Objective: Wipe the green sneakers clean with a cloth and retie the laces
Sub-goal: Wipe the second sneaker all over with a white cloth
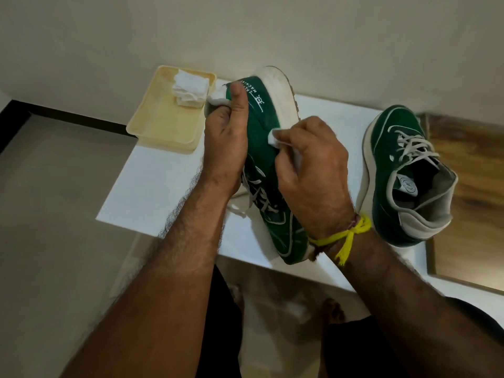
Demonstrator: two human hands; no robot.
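Left grip [227, 129]: clamped around the tilted sneaker [268, 165], thumb on its heel.
Right grip [313, 159]: pinched a white cloth [274, 136] against its green side.
Other sneaker [409, 173]: upright on the counter [163, 181], well apart.

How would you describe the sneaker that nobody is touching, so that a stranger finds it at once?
Start at the white table and go to its right end. There a green sneaker stands alone on its sole, its grey laces and dark opening facing up. The other sneaker is tipped on its side, gripped by the left hand while the right hand wipes it.
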